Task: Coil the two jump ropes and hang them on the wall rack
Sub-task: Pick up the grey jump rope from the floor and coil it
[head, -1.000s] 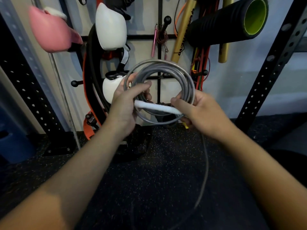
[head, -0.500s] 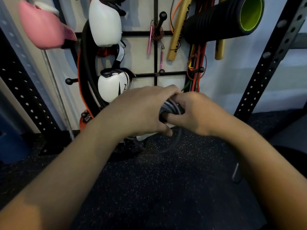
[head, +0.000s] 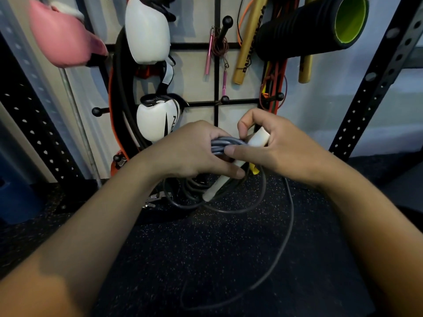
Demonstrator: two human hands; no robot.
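A grey jump rope is bunched into a flat coil between my two hands. My left hand grips the bundle of strands from the left. My right hand holds a white handle against the bundle, thumb pressed on the strands. A second white handle sticks out below my left hand. The rope's loose tail loops down over the dark floor. The black wall rack with ball-tipped pegs stands just behind my hands. A thin reddish rope with pink handles hangs on an upper peg.
On the rack hang white boxing gloves, a pink glove, a black and green foam roller, tan sticks and resistance bands. A perforated black upright rises on the right, another on the left. Dark cables lie at the rack's foot.
The open round coil held upright has been squeezed flat and lowered. My right hand shifted onto the upper white handle, and the loose tail now trails across the floor.
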